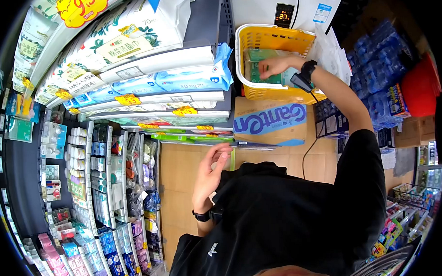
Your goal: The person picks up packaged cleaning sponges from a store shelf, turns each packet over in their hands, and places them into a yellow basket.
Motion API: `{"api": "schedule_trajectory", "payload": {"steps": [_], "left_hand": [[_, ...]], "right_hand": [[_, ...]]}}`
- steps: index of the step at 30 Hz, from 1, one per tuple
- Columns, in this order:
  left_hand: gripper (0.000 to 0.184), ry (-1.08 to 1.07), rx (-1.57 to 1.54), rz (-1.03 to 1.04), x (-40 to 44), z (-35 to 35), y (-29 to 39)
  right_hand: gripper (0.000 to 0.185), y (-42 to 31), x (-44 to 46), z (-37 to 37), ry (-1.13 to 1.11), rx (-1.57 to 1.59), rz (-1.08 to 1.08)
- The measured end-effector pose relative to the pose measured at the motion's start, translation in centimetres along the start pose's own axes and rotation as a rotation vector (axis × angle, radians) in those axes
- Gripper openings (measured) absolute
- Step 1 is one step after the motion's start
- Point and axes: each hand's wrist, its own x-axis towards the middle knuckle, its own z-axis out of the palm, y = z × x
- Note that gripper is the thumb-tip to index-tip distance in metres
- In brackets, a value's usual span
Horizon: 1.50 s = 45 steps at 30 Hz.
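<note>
Yellow basket point(265, 93) walls are surrounding a green pack point(265, 53), partly hidden under the right hand point(276, 66), whose grip I cannot tell. "Ganten" is showing on a carton point(271, 124) near the empty, loosely spread left hand point(212, 172).

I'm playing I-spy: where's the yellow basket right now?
In the head view, the yellow basket is near the top, right of centre, by the cardboard box, with the right hand inside.

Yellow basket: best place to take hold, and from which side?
Probably the near rim of the yellow basket, from the wearer's side: it faces them, and the open top should let fingers hook over. The left end sits close to the shelf.
</note>
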Motion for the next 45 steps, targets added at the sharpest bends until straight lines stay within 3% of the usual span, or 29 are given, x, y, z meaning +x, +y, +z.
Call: {"api": "schedule_trajectory", "payload": {"steps": [3, 5, 6, 8, 9, 11, 12, 16, 18, 20, 37, 42, 43, 45], "left_hand": [[0.034, 0.033, 0.011, 0.005, -0.2, -0.3, 0.0], [0.032, 0.056, 0.012, -0.007, -0.3, -0.4, 0.4], [0.032, 0.052, 0.012, -0.008, -0.3, -0.5, 0.4], [0.031, 0.041, 0.019, -0.004, 0.0, -0.5, 0.4], [0.031, 0.034, 0.017, -0.005, 0.1, -0.5, 0.3], [0.031, 0.026, 0.003, -0.032, 0.5, -0.4, -0.1], [0.031, 0.016, 0.005, -0.034, 0.7, -0.3, -0.2], [0.031, -0.048, 0.07, -0.005, 1.1, 0.2, 0.4], [0.031, -0.064, 0.081, 0.004, 1.1, 0.2, 0.5], [0.032, -0.055, 0.058, 0.014, 1.2, 0.0, 0.0], [0.033, -0.031, 0.03, 0.015, 1.0, -0.4, -0.3], [0.033, -0.022, 0.002, 0.019, 0.7, -0.6, -0.3], [0.032, -0.019, 0.0, 0.019, 0.6, -0.6, -0.1], [0.031, -0.012, -0.006, 0.02, 0.5, -0.6, -0.1]], "right_hand": [[0.045, 2.0, -2.5, -0.9, 0.11, 0.204, 0.134], [0.05, 1.8, -5.8, -1.2, 0.179, -0.33, 0.243], [0.05, 1.7, -6.8, -0.6, 0.179, -0.328, 0.247], [0.067, 1.7, -8.8, 0.6, 0.067, -0.305, 0.346], [0.067, 2.4, -9.1, 1.6, 0.066, -0.303, 0.353], [0.09, 4.2, -9.3, 4.0, 0.53, -0.28, 0.281], [0.099, 3.6, -9.2, 3.4, 0.495, -0.255, 0.4], [0.097, 8.0, -7.9, 3.3, 0.46, -0.118, 0.348], [0.094, 8.8, -7.7, 2.9, 0.46, -0.323, 0.324], [0.093, 9.1, -7.4, 2.3, 0.414, -0.293, 0.334], [0.073, 6.2, -6.4, 0.2, 0.226, -0.1, 0.185], [0.061, 3.0, -6.6, -1.1, 0.156, -0.096, 0.319], [0.061, 3.3, -6.5, -0.6, 0.157, -0.099, 0.316], [0.052, 4.0, -6.5, 0.4, 0.411, -0.189, 0.234]]}}
